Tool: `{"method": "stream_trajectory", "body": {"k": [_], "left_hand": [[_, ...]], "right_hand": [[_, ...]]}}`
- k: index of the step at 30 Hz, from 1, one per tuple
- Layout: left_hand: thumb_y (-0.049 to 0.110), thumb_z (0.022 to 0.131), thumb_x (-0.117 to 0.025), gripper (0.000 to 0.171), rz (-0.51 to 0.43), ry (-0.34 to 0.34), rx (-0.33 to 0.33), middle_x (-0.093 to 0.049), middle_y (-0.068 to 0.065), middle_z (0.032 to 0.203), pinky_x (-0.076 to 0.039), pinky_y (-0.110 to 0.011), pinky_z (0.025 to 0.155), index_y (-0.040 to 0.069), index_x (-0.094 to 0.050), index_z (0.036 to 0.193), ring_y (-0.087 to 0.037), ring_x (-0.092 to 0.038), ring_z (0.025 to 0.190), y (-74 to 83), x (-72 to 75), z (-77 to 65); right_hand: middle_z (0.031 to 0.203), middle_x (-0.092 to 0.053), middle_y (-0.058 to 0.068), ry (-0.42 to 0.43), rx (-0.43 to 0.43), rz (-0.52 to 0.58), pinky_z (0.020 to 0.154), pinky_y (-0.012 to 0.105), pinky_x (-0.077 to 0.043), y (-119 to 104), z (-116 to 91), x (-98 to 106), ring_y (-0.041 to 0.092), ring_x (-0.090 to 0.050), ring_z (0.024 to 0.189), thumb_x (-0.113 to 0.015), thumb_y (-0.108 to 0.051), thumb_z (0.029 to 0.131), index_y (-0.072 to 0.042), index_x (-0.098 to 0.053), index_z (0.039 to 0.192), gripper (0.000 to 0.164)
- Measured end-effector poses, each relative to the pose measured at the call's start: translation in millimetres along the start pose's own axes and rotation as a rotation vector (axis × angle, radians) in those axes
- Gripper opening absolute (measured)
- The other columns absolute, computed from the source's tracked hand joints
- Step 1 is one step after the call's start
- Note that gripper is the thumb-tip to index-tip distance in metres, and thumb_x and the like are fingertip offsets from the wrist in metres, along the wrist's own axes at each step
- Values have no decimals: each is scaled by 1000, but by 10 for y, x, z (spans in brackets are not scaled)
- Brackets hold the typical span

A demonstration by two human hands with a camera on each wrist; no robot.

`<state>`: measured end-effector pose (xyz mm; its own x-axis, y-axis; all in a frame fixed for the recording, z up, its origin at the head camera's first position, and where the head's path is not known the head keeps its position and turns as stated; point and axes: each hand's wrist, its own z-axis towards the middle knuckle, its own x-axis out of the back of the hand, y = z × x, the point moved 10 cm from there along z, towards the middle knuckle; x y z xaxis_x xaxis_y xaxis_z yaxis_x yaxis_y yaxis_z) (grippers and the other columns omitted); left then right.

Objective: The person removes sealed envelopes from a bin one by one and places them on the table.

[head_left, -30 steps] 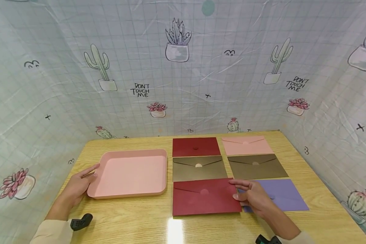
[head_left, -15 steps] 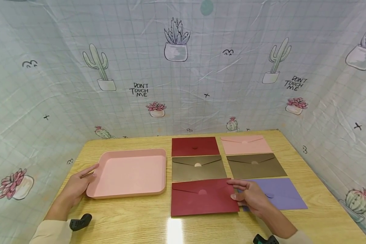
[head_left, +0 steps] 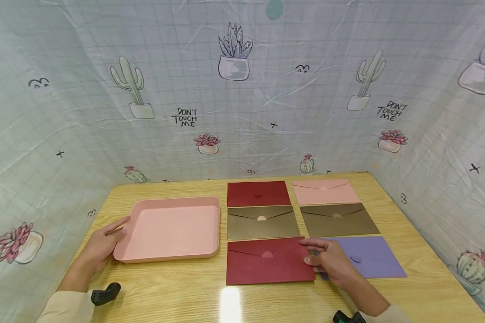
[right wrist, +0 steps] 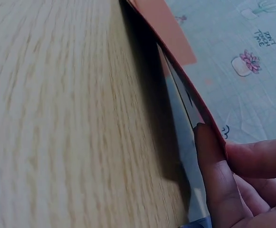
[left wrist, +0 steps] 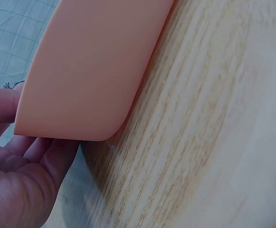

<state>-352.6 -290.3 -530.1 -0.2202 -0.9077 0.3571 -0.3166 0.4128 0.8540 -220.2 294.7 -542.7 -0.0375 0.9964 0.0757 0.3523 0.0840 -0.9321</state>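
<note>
My left hand [head_left: 99, 250] holds the left side of a shallow pink tray [head_left: 174, 231], which has nothing in it. In the left wrist view its fingers [left wrist: 38, 159] are at the corner of the tray wall [left wrist: 90, 66]. The right hand [head_left: 334, 262] pinches the right edge of a red envelope [head_left: 262, 269], thumb on the front and fingers behind. That edge stands raised off the table in the right wrist view, where the envelope [right wrist: 195, 90] appears nearly edge-on. Partly behind this hand lies a purple envelope [head_left: 377, 258].
Beyond the held envelope lie a gold envelope [head_left: 262, 229] and a dark red envelope [head_left: 258, 193]. To their right are a brown envelope [head_left: 339, 224] and a pink envelope [head_left: 325, 195]. A patterned curtain [head_left: 242, 112] surrounds the wooden table [head_left: 165, 287] at the back and sides.
Both hands keep the same hold. The red envelope's right edge has shifted very slightly left with the right hand. The tray stays in place, and the head view has drifted a little.
</note>
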Motion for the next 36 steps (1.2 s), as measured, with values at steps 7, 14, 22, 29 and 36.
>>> {"method": "stream_trajectory", "body": {"k": [7,14,22,29,36], "left_hand": [[24,113,-39,59,8,1,-5,-10,-31,172,-58,-16,86,15,-17,167,-48,-26,156,11,9,-5],[25,113,-38,59,4,-5,2,-8,-30,172,-60,-19,89,16,-17,167,-49,-25,157,21,-5,6],[26,113,-39,59,14,2,18,-6,-29,173,-61,-27,95,19,-16,167,-50,-25,157,15,13,15],[25,113,-38,59,16,1,12,-7,-29,173,-61,-24,93,17,-17,167,-50,-26,156,22,-10,8],[23,113,-38,59,30,10,12,-7,-30,172,-59,-30,100,16,-18,167,-51,-25,156,10,-2,17]], "right_hand": [[90,-70,2,36,10,-44,55,25,-50,-12,41,-11,8,-54,58,-71,6,87,8,-55,146,61],[78,-61,2,67,32,-110,54,24,-48,-27,44,-5,10,-55,59,-71,9,86,11,-57,142,58],[72,-62,6,89,40,-206,52,27,-46,-63,44,-6,16,-54,55,-72,9,87,8,-61,140,54],[73,-68,10,94,67,-276,55,32,-58,-107,38,-4,21,-69,59,-75,8,86,8,-63,137,53],[74,-69,10,167,58,-374,55,33,-58,-145,33,16,19,-66,59,-80,4,82,1,-70,130,50]]}}
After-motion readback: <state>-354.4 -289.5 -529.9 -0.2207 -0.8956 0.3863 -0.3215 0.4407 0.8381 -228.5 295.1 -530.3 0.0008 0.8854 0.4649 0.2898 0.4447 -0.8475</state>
